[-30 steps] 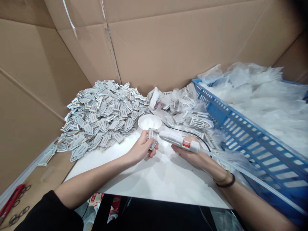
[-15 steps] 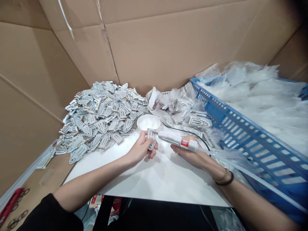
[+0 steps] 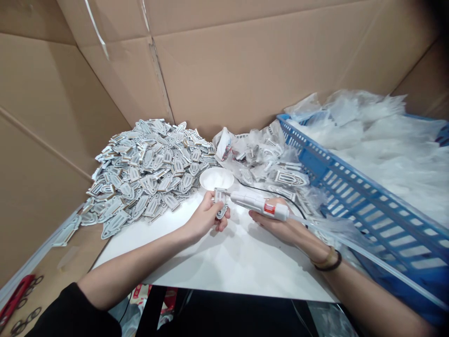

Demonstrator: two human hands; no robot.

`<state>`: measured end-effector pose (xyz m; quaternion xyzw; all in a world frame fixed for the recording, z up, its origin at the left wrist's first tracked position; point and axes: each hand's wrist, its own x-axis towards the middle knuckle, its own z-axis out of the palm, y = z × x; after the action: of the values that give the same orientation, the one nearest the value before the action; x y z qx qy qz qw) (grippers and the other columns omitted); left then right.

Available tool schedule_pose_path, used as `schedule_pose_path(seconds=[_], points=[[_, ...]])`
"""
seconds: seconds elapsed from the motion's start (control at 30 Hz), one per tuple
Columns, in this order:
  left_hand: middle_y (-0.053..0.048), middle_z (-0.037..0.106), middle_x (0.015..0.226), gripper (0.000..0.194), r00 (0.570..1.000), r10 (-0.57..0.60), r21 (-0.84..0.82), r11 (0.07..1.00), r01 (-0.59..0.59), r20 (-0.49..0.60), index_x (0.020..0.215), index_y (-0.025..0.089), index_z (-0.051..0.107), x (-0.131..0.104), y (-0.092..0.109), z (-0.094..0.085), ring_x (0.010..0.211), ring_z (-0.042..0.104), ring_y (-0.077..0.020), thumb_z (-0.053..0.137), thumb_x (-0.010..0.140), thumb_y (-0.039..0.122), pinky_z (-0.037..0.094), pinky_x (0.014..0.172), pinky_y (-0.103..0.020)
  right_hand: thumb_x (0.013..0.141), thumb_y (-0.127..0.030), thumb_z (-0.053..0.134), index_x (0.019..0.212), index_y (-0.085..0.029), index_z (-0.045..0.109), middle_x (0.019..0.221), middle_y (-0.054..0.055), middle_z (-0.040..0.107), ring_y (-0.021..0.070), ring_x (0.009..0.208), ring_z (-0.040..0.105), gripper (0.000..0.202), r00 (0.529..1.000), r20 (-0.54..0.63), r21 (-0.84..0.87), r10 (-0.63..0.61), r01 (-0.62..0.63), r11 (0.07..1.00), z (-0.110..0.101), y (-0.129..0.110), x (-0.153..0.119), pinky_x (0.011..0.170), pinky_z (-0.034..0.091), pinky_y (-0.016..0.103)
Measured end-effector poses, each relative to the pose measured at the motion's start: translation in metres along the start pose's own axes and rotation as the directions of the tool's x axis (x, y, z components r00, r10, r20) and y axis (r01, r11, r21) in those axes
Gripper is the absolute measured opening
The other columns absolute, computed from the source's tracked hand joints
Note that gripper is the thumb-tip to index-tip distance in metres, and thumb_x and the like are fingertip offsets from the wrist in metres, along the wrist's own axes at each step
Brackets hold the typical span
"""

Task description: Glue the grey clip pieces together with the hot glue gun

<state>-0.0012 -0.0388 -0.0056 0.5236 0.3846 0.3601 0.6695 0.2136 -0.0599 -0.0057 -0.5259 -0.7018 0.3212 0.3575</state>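
Note:
Pinched between thumb and fingers of my left hand [image 3: 206, 217] is a small grey-white slotted plate [image 3: 220, 206], held above the table's middle. My right hand [image 3: 275, 224] is closed around a white hot glue gun [image 3: 249, 201] with a red label. Its nozzle points left and meets the upper part of the plate; whether it touches cannot be made out. A long translucent glue stick [image 3: 372, 257] runs out of the gun's back, past my right wrist. Just beyond my left hand stands a white bowl [image 3: 216, 178].
A large heap of similar slotted plates [image 3: 154, 164] fills the back left. Bagged plates [image 3: 273, 159] lie behind the gun, with a black cable [image 3: 280, 193] before them. On the right stands a blue crate [image 3: 351, 180] of clear plastic bags [image 3: 396, 135]. Cardboard walls [image 3: 263, 65] surround the white table [image 3: 224, 267].

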Motion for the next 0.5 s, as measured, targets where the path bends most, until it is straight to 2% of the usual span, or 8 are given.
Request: schedule_pose_path(seconds=[0.17, 0.33, 0.5], points=[[0.007, 0.057, 0.069, 0.027, 1.000, 0.007, -0.046, 0.999, -0.008, -0.014, 0.099, 0.023, 0.030, -0.001, 0.004, 0.002, 0.038, 0.045, -0.0067, 0.052, 0.087, 0.035, 0.029, 0.041, -0.019, 0.082, -0.038, 0.060, 0.056, -0.022, 0.045, 0.053, -0.001, 0.048, 0.0123, 0.049, 0.041, 0.034, 0.999, 0.001, -0.036, -0.039, 0.039, 0.999, -0.001, 0.000, 0.000, 0.050, 0.032, 0.028], [0.007, 0.057, 0.068, 0.030, 1.000, 0.019, -0.097, 0.995, -0.021, -0.018, 0.099, 0.023, 0.030, -0.001, 0.008, 0.004, 0.038, 0.043, -0.0065, 0.054, 0.084, 0.034, 0.029, 0.042, -0.019, 0.083, -0.042, 0.061, 0.055, -0.022, 0.046, 0.052, 0.000, 0.049, 0.0134, 0.048, 0.042, 0.037, 0.999, -0.043, -0.093, 0.006, -0.010, 0.996, -0.001, 0.007, 0.001, 0.049, 0.031, 0.029], [0.006, 0.057, 0.069, 0.030, 1.000, 0.029, -0.092, 0.995, -0.029, -0.004, 0.098, 0.023, 0.031, -0.001, 0.008, 0.002, 0.037, 0.042, -0.0065, 0.054, 0.085, 0.035, 0.029, 0.043, -0.019, 0.083, -0.042, 0.062, 0.055, -0.022, 0.047, 0.050, 0.001, 0.051, 0.0137, 0.048, 0.043, 0.038, 0.999, -0.052, -0.096, 0.001, -0.006, 0.995, 0.000, 0.010, 0.001, 0.047, 0.032, 0.028]])
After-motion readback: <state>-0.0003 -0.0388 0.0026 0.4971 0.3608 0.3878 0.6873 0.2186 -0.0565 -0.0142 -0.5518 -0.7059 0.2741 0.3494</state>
